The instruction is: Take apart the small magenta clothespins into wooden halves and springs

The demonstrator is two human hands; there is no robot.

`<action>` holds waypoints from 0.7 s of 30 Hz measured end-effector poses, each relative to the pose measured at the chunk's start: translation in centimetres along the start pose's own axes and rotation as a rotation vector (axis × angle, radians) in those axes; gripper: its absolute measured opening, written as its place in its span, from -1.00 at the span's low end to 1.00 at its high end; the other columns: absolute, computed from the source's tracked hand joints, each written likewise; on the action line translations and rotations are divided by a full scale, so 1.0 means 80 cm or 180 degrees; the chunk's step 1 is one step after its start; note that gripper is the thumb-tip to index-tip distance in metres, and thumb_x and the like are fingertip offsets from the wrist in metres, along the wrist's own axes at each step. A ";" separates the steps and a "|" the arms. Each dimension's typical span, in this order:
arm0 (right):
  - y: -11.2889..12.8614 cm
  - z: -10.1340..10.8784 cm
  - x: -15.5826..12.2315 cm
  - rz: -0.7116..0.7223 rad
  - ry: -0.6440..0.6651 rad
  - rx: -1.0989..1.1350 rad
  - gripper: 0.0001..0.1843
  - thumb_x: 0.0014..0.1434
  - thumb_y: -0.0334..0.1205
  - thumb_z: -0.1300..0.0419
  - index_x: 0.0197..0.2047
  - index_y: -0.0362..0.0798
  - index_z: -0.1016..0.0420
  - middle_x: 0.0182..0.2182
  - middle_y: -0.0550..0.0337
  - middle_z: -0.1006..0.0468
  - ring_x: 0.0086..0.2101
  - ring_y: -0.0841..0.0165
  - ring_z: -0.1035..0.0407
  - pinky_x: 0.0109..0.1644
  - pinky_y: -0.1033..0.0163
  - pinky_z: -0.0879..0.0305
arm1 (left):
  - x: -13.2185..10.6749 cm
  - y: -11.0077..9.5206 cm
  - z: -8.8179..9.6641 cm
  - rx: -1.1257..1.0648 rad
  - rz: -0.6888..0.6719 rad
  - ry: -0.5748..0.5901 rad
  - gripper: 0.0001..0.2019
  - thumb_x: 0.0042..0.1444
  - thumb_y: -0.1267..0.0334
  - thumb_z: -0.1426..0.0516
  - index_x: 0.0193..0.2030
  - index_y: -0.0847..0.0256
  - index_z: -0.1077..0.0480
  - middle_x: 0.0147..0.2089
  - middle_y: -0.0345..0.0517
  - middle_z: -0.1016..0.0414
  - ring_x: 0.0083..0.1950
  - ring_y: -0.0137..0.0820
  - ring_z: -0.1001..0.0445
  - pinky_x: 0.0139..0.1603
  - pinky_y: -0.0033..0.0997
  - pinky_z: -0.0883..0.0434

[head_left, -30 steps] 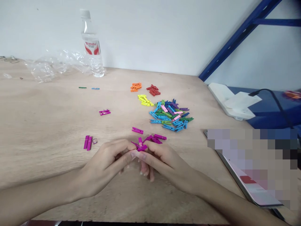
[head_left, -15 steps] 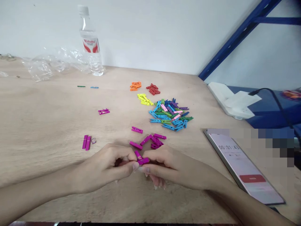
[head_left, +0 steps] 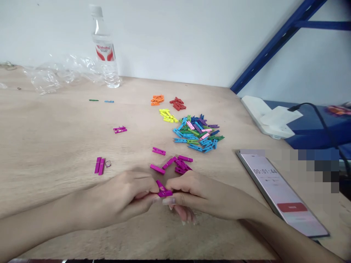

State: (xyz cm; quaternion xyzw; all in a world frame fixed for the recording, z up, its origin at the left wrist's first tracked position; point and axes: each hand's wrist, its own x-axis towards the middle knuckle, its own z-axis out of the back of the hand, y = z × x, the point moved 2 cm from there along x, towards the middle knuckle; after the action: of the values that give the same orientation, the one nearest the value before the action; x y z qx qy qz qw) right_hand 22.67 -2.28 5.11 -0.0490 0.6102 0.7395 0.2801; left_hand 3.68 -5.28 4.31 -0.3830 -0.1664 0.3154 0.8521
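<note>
Between my two hands is a small magenta clothespin [head_left: 163, 191], its two halves splayed at an angle. My left hand [head_left: 131, 193] pinches it from the left with thumb and forefinger. From the right, my right hand [head_left: 192, 191] grips it the same way, its other fingers curled below. Just beyond lie several loose magenta clothespins [head_left: 181, 164]. Off to the left are two magenta clothespin halves [head_left: 99, 166] side by side, with a bare metal spring [head_left: 108, 164] beside them. Farther back rests another magenta clothespin in pieces [head_left: 120, 129].
Behind sit a mixed-colour clothespin pile [head_left: 199, 133] and smaller yellow [head_left: 168, 115], orange [head_left: 157, 99] and red groups [head_left: 178, 103]. A water bottle [head_left: 105, 54] stands near crumpled clear plastic [head_left: 55, 75]. On the right are a phone [head_left: 285, 193] and a white power strip [head_left: 263, 117].
The clothespin in my hands has tilted and shifted slightly down. My left fingers have closed tighter around it. The loose clothespins on the table have not moved.
</note>
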 end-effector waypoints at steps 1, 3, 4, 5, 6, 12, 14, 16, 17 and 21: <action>0.000 0.000 0.000 -0.0025 0.0029 0.0048 -0.68 0.32 -0.18 0.03 -0.41 -0.13 -0.34 -0.53 0.24 -0.44 -0.54 0.49 -0.35 -0.47 0.42 -0.29 | -0.001 -0.001 -0.002 0.0060 -0.0058 -0.0044 -0.88 0.25 0.35 -0.03 -0.16 0.17 -0.38 -0.17 -0.17 -0.46 -0.17 -0.43 -0.44 -0.14 -0.48 -0.37; -0.001 -0.001 0.000 -0.0080 0.0043 0.0123 -0.70 0.32 -0.20 0.02 -0.40 -0.13 -0.34 -0.53 0.24 -0.44 -0.55 0.50 -0.33 -0.48 0.42 -0.29 | -0.003 -0.001 -0.005 0.0131 -0.0126 -0.0105 -0.87 0.24 0.36 -0.03 -0.13 0.17 -0.37 -0.16 -0.17 -0.45 -0.16 -0.44 -0.44 -0.13 -0.50 -0.37; -0.001 -0.001 0.000 -0.0093 0.0030 0.0143 -0.70 0.32 -0.18 0.02 -0.40 -0.13 -0.34 -0.53 0.24 -0.44 -0.55 0.50 -0.33 -0.48 0.42 -0.29 | -0.003 0.000 -0.006 0.0141 -0.0147 -0.0126 -0.87 0.25 0.36 -0.03 -0.12 0.17 -0.37 -0.15 -0.17 -0.45 -0.14 -0.44 -0.44 -0.11 -0.50 -0.37; -0.001 -0.002 0.000 -0.0088 0.0011 0.0154 -0.69 0.31 -0.16 0.01 -0.40 -0.14 -0.34 -0.53 0.23 -0.44 -0.54 0.49 -0.33 -0.47 0.42 -0.30 | -0.003 0.000 -0.007 0.0120 -0.0170 -0.0143 -0.86 0.25 0.36 -0.03 -0.11 0.17 -0.37 -0.14 -0.16 -0.45 -0.12 -0.43 -0.43 -0.09 -0.49 -0.37; -0.001 -0.003 0.001 -0.0066 -0.0009 0.0169 -0.68 0.31 -0.14 0.01 -0.40 -0.14 -0.34 -0.53 0.23 -0.44 -0.54 0.48 -0.33 -0.46 0.41 -0.31 | -0.002 0.001 -0.007 0.0059 -0.0192 -0.0173 -0.85 0.26 0.35 -0.02 -0.10 0.17 -0.37 -0.13 -0.15 -0.46 -0.11 -0.43 -0.43 -0.07 -0.48 -0.37; -0.010 -0.006 0.006 0.0122 -0.0424 0.0381 -0.61 0.33 -0.07 0.07 -0.39 -0.13 -0.36 -0.53 0.20 -0.43 -0.49 0.44 -0.37 -0.39 0.34 -0.33 | 0.004 0.006 -0.003 -0.0498 0.0129 -0.0531 -0.88 0.26 0.29 -0.05 -0.24 0.20 -0.40 -0.23 -0.20 -0.48 -0.19 -0.43 -0.44 -0.15 -0.45 -0.37; -0.014 -0.007 0.007 0.0119 -0.0491 0.0456 -0.56 0.34 -0.05 0.11 -0.42 -0.14 -0.35 -0.53 0.19 -0.43 -0.50 0.44 -0.37 -0.40 0.35 -0.33 | 0.004 0.006 -0.002 -0.0573 0.0216 -0.0587 -0.86 0.27 0.29 -0.03 -0.26 0.20 -0.39 -0.23 -0.21 -0.47 -0.21 -0.46 -0.43 -0.15 -0.47 -0.37; -0.016 -0.007 0.007 0.0075 -0.0460 0.0579 -0.54 0.35 -0.03 0.13 -0.41 -0.15 -0.36 -0.53 0.18 -0.43 -0.49 0.45 -0.37 -0.40 0.35 -0.32 | 0.002 0.007 -0.002 -0.0564 0.0277 -0.0684 -0.84 0.30 0.30 0.02 -0.23 0.19 -0.38 -0.22 -0.22 -0.46 -0.21 -0.48 -0.42 -0.14 -0.48 -0.37; -0.015 -0.007 0.007 0.0050 -0.0407 0.0640 -0.55 0.34 -0.03 0.13 -0.38 -0.15 -0.36 -0.52 0.18 -0.43 -0.48 0.45 -0.37 -0.41 0.36 -0.32 | 0.001 0.008 -0.003 -0.0503 0.0305 -0.0746 -0.84 0.30 0.30 0.02 -0.22 0.18 -0.37 -0.22 -0.22 -0.45 -0.21 -0.48 -0.42 -0.14 -0.47 -0.37; -0.010 -0.008 0.008 0.0003 -0.0076 0.0727 -0.56 0.33 -0.02 0.10 -0.35 -0.17 -0.38 -0.49 0.15 -0.45 -0.46 0.45 -0.35 -0.40 0.37 -0.32 | -0.007 0.010 -0.006 0.0064 0.0257 -0.1057 -0.94 0.24 0.29 -0.07 -0.21 0.18 -0.34 -0.26 -0.22 -0.40 -0.26 -0.48 -0.42 -0.25 -0.48 -0.39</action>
State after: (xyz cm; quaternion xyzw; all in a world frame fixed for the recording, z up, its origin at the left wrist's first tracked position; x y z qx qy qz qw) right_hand 22.33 -2.55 4.01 -0.0077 0.6871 0.6658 0.2906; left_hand 3.18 -5.51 3.38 -0.3235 -0.2862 0.4100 0.8033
